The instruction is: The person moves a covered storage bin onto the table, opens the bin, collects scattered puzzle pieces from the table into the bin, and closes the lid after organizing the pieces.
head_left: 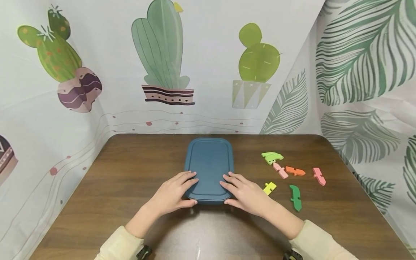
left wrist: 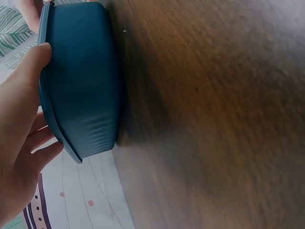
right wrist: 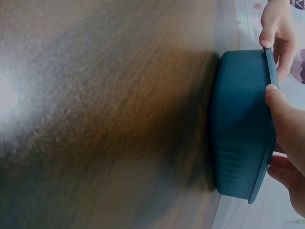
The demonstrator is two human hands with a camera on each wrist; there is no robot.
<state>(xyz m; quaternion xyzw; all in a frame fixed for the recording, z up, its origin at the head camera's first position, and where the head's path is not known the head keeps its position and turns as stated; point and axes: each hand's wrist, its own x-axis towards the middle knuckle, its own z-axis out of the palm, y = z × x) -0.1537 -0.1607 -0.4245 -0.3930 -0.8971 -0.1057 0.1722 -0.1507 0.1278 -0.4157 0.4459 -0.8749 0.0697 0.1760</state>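
Observation:
A dark blue lidded box [head_left: 209, 169] sits lengthwise on the table, its flat lid in place with a raised border. My left hand [head_left: 173, 191] grips the near left corner of the lid, fingertips over the left edge and thumb at the front rim. On the opposite corner my right hand [head_left: 248, 193] holds on likewise, its thumb [right wrist: 272, 93] against the front rim. In the left wrist view the box's ribbed side [left wrist: 97, 131] shows below the lid rim. What the box contains is hidden by the lid.
To the right lie several flat foam-like pieces: light green [head_left: 272, 157], pink [head_left: 280, 170], orange [head_left: 295, 171], another pink [head_left: 319, 176], yellow [head_left: 269, 187] and dark green [head_left: 295, 198]. A cloth printed with cacti and leaves [head_left: 211, 72] hangs behind the brown table [head_left: 136, 155].

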